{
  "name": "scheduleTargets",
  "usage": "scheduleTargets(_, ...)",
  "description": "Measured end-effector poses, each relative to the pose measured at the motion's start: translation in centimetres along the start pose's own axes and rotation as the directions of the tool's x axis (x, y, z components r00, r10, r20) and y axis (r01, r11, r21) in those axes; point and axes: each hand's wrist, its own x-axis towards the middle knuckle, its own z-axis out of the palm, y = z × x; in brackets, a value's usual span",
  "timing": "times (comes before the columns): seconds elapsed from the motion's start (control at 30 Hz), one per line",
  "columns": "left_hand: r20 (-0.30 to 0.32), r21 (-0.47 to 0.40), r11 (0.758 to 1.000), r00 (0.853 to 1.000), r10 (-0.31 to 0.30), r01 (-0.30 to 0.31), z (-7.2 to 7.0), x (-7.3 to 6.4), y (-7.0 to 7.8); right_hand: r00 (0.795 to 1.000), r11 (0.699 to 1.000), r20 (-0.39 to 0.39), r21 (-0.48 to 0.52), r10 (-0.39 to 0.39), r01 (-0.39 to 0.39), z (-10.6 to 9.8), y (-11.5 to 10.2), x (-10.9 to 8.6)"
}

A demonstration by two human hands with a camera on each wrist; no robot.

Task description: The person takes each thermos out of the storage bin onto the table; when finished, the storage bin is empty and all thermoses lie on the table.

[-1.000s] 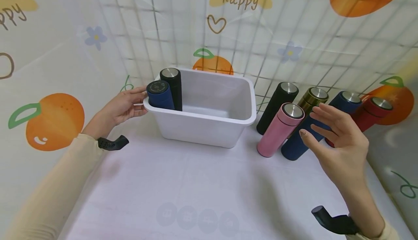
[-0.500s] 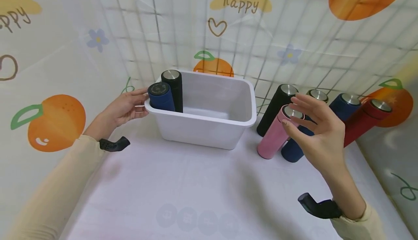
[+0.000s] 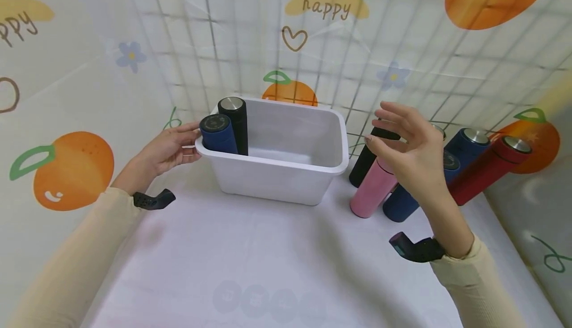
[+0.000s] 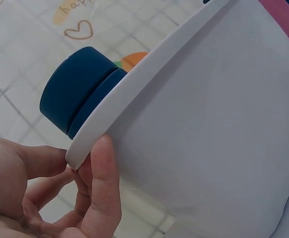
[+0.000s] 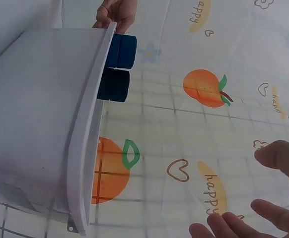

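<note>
My left hand (image 3: 163, 152) pinches the left rim of a white plastic bin (image 3: 272, 181), its thumb and fingers on either side of the edge in the left wrist view. Inside the bin's left end stand a blue thermos bottle (image 3: 219, 137) and a black thermos bottle (image 3: 241, 127) with a steel-topped cap. On the right, my right hand (image 3: 413, 147) hovers with fingers spread and holds nothing. It overlaps the tops of a pink thermos bottle (image 3: 368, 194) and another black thermos bottle (image 3: 360, 166) in the head view.
Behind the right hand stand a dark blue bottle (image 3: 399, 204), a second blue bottle (image 3: 466, 144) and a red bottle (image 3: 487, 169). Another bottle there is mostly hidden. A wire grid (image 3: 250, 45) under a printed sheet backs the white-covered table (image 3: 250, 248).
My right hand has moved left, from in front of the blue bottles to over the pink and black ones. The left hand has stayed at the bin's rim.
</note>
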Motion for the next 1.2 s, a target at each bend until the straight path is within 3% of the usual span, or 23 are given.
scheduleTargets(0.27, 0.002, 0.007, 1.000, 1.000, 0.003, -0.003, 0.0, -0.1, 0.1, 1.000, 0.999, 0.015, -0.044, 0.018, -0.018, 1.3, 0.4, 1.7)
scheduleTargets(0.57, 0.007, 0.004, 1.000, 1.000, 0.006, -0.006, 0.1, -0.1, 0.1, 0.999, 0.998, 0.035, 0.056, 0.028, -0.030, 2.8, 0.2, 2.6)
scheduleTargets(0.93, 0.026, -0.026, 1.000, 1.000, 0.005, -0.004, -0.1, 0.0, -0.3, 0.997, 0.993, 0.068, 0.106, 0.042, -0.049, 4.5, 0.2, 3.5)
scheduleTargets(1.2, 0.009, -0.002, 1.000, 1.000, 0.014, -0.014, -0.1, 0.1, -0.2, 0.995, 0.990, 0.094, 0.134, 0.033, -0.046, 5.9, 0.3, 4.8)
